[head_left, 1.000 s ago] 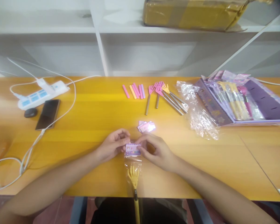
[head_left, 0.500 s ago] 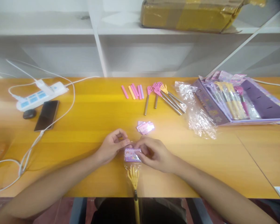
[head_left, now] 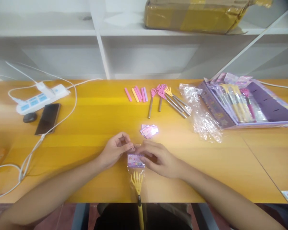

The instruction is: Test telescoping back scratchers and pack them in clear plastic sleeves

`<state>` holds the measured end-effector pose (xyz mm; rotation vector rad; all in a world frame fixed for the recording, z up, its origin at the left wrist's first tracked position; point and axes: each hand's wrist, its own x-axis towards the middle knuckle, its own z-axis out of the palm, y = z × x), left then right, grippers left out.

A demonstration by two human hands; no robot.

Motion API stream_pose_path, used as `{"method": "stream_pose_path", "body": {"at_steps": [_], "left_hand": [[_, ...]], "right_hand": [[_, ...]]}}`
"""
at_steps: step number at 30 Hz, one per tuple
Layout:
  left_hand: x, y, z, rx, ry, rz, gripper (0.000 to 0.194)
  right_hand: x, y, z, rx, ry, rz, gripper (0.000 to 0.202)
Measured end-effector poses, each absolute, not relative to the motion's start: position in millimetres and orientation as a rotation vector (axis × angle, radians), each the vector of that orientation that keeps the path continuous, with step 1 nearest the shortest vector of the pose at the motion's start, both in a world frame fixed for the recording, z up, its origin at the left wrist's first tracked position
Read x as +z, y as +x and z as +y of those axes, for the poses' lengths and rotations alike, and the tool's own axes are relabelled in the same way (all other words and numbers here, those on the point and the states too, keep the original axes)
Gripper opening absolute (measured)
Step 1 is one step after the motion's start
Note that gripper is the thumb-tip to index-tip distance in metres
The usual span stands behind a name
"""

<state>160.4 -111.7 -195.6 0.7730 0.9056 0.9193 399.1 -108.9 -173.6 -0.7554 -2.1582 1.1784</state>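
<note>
A yellow hand-shaped back scratcher point(head_left: 137, 182) lies in a clear plastic bag point(head_left: 132, 171), its handle reaching past the table's front edge. Inside the bag's upper part sits a purple printed card point(head_left: 135, 161). My left hand point(head_left: 117, 148) pinches the bag's top edge between thumb and fingers. Across from it, my right hand point(head_left: 159, 158) has its fingers closed on the top right of the bag, the thumb over the card's right side. Just beyond both hands is a small pile of pink and purple cards point(head_left: 149, 131).
Farther back lie several pink, yellow and purple tubes point(head_left: 138, 94), back scratchers with metal rods point(head_left: 172, 100) and crumpled clear bags point(head_left: 203, 118). A purple box point(head_left: 273, 102) holds bagged scratchers at right. A power strip point(head_left: 43, 99), phone point(head_left: 48, 118) and white cables occupy the left.
My right fingers have shifted slightly left along the bag's top. The card and bag have slid a little toward me. My left hand stays almost still.
</note>
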Motion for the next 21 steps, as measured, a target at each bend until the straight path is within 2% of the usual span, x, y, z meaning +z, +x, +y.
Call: {"method": "stream_pose_path", "body": {"at_steps": [3,4,8,12,15,21], "left_hand": [[-198,159,-110,0.883,0.846,0.867,0.034],[-200,158,-110,0.867,0.87,0.855,0.033],[-202,156,-109,0.839,0.944,0.773,0.034],[-196,156,-112,0.614,1.035,0.724,0.044],[-193,157,-114,0.418,1.056,0.737,0.05],[-197,158,-114,0.507,0.986,0.686,0.052]], "right_hand": [[-181,396,-110,1.272,-0.862,-2.012,0.052],[-183,395,-111,1.316,-0.876,-1.961,0.056],[-190,391,-109,1.337,-0.878,-1.825,0.034],[-188,393,-104,1.08,-0.984,-1.795,0.016],[-187,395,-101,0.885,-0.937,-1.877,0.013],[-187,400,-98,0.654,-0.695,-2.112,0.023]]}}
